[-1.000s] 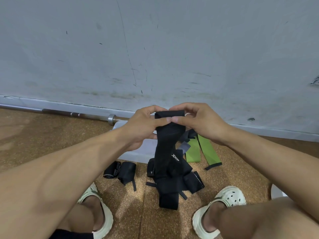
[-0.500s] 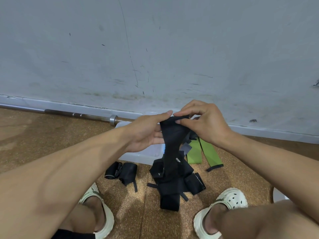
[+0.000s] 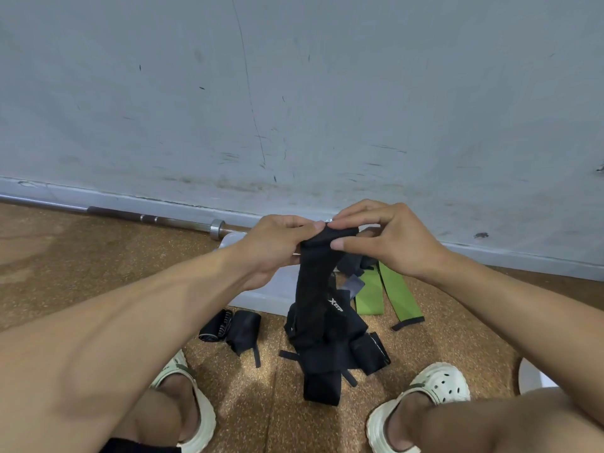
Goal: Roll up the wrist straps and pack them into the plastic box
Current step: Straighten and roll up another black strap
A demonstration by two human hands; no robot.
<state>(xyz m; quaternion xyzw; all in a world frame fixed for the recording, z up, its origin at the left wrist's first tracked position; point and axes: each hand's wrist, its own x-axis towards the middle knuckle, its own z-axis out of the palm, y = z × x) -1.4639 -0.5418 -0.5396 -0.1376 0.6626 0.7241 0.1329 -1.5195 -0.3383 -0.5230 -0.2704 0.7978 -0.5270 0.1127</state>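
A long black wrist strap (image 3: 315, 282) hangs from both my hands, its top end curled over between my fingers. My left hand (image 3: 277, 246) pinches the top from the left, and my right hand (image 3: 385, 240) pinches it from the right. The strap's lower part falls onto a loose heap of black straps (image 3: 333, 354) on the floor between my feet. Two rolled black straps (image 3: 232, 328) lie to the left of the heap. Green straps (image 3: 389, 295) lie flat to the right. The clear plastic box (image 3: 261, 295) sits behind my hands, mostly hidden.
A steel barbell (image 3: 157, 220) lies along the foot of the grey wall (image 3: 294, 93). My feet in pale clogs (image 3: 434, 393) rest on the cork floor on either side of the heap. A white object (image 3: 532, 377) shows at the right edge.
Both hands have kept hold of the strap's top end and curled it over more tightly. The hanging part has shortened slightly.
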